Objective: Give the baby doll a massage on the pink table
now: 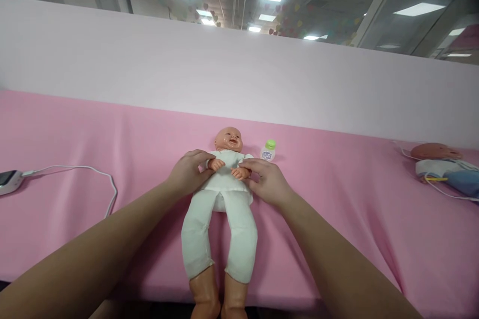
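A baby doll (pixel 226 182) with a white cloth body lies on its back on the pink cloth (pixel 149 134), its head toward the wall and its feet at the near edge. Both of its arms are bent over its chest. My left hand (pixel 190 172) is closed around the doll's arm on the left side, thumb and fingers at the wrist. In the same way my right hand (pixel 269 179) grips the other arm near its small hand. Beside the doll's head, to the right, stands a small clear bottle (pixel 268 152) with a green cap and a printed label.
At the far left lies a white device (pixel 10 182) with a dark screen and a white cable (pixel 90 167). Far right, a second doll (pixel 449 169) in white and blue lies with a thin tube over it. A white wall (pixel 239 75) with glass above runs behind.
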`<state>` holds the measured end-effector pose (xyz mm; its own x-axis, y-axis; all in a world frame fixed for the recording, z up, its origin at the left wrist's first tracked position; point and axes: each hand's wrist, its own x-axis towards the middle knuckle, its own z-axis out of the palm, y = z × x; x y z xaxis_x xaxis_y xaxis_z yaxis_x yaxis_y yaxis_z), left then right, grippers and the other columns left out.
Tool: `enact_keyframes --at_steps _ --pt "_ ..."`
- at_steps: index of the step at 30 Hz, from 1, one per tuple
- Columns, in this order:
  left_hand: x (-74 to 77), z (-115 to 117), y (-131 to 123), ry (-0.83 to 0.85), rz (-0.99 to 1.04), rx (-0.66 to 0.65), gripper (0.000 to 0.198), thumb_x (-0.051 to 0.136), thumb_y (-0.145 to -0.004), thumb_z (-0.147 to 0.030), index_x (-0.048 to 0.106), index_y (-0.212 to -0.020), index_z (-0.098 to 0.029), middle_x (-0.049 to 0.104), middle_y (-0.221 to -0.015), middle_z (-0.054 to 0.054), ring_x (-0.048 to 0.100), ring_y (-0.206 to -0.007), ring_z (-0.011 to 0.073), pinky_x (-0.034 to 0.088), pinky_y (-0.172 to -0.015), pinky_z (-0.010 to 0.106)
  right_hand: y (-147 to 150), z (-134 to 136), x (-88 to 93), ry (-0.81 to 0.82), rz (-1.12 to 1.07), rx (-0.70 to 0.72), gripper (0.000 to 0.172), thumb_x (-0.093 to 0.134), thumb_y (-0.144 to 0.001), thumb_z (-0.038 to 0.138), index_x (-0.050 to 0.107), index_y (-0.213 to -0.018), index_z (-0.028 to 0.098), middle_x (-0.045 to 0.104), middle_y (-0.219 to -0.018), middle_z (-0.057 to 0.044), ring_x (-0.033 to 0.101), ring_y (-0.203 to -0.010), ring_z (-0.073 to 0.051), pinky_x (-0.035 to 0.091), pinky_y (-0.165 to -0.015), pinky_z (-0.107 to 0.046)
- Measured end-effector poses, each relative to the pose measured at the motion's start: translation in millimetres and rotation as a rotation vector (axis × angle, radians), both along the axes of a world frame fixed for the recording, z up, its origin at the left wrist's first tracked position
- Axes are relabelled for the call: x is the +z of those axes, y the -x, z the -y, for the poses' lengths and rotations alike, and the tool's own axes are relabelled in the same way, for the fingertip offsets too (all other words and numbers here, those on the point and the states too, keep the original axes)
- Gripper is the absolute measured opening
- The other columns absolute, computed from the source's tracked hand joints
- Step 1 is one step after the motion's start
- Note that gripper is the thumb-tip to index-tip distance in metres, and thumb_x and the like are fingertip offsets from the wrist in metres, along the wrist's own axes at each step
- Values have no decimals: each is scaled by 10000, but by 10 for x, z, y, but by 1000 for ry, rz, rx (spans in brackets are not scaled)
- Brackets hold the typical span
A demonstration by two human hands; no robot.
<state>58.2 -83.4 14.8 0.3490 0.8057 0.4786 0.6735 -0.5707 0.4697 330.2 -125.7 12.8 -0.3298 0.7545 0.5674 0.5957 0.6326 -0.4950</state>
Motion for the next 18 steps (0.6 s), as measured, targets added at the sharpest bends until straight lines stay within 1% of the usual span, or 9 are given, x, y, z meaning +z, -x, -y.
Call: enact_keyframes --at_steps 3,6,8,10,12,14,16,18 --pt "-34 -36 14 -24 -28 -99 281 620 -895 -304 742 -1147 -282 741 -1165 51 662 -1118 276 502 -1020 407 43 -7 -21 -51 129 13 461 650 -802 103 761 -1211 284 727 -1309 -68 663 -1242 -281 544 -1078 -480" --pt "-51 -50 22 6 -31 -144 331 586 -877 -243 731 -1172 -281 730 -1188 52 658 -1151 267 508 -1033 396 76 -6 -33 -58 202 15 490 614 -799 76 758 -1222 279 710 -1340 -79 654 -1257 -284 543 -1078 -491" --pt "-51 -46 21 7 -21 -165 340 591 -867 -231 727 -1175 -276 728 -1198 56 656 -1161 270 508 -1042 402 86 -5 -38 -55 191 19 490 612 -793 71 758 -1218 266 710 -1339 -89 652 -1261 -286 540 -1082 -492" --pt "-44 -31 15 -6 14 -172 322 614 -869 -244 728 -1169 -268 732 -1194 62 661 -1148 277 507 -1045 411 85 -4 -45 -47 124 21 478 633 -784 78 759 -1207 261 720 -1318 -89 656 -1255 -286 538 -1085 -488" --pt "-32 -9 9 18 100 -116 296 659 -870 -283 733 -1156 -267 739 -1179 64 671 -1125 281 512 -1037 409 66 -10 -54 -6 -6 19 441 668 -801 118 753 -1205 272 742 -1277 -70 679 -1215 -275 548 -1074 -474" --pt "-20 3 13 101 266 -16 287 701 -866 -324 732 -1147 -273 741 -1194 56 681 -1122 276 526 -1021 384 17 -29 -64 70 -205 -15 384 698 -838 194 741 -1209 283 754 -1255 -50 701 -1174 -258 560 -1064 -455" --pt "-12 -17 33 209 458 89 280 722 -871 -355 723 -1137 -267 739 -1215 51 682 -1141 271 537 -1007 361 -75 -72 -75 140 -420 -103 370 721 -859 282 723 -1228 276 744 -1284 -50 705 -1170 -253 565 -1062 -447" --pt "-15 -84 73 325 671 189 291 735 -880 -370 704 -1140 -245 737 -1216 67 677 -1163 274 540 -1005 355 -209 -144 -91 188 -592 -237 418 749 -848 358 702 -1249 249 747 -1272 -72 716 -1150 -266 574 -1046 -459"
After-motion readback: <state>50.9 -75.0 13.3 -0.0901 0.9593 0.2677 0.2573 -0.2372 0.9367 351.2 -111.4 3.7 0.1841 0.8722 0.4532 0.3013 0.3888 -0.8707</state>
